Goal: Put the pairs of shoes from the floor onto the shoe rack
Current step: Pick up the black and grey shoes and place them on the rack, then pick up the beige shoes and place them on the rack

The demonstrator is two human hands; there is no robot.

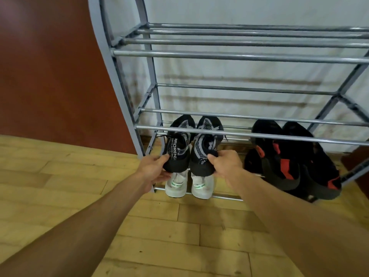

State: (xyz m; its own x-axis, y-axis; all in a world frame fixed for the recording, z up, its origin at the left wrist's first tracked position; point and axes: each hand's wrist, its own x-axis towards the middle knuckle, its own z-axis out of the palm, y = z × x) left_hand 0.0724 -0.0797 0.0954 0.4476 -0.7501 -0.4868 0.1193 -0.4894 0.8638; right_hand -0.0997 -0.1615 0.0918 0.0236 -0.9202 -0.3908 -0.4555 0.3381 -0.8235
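A grey metal shoe rack (239,56) with several tiers of bars stands against a white wall. I hold a pair of black-and-grey knit sneakers by their heels, toes pointing into the rack's lowest gap. My left hand (154,168) grips the left sneaker (178,144); my right hand (225,162) grips the right sneaker (205,148). Under them, a white pair of shoes (188,186) rests on the bottom tier, heels toward me. A black-and-red pair (289,160) sits on the same tier to the right.
A dark red wall (56,76) borders the rack's left side. Wooden plank floor (169,236) spreads in front of the rack. The upper tiers hold no shoes in the part I see. A dark brown object (357,168) shows at the right edge.
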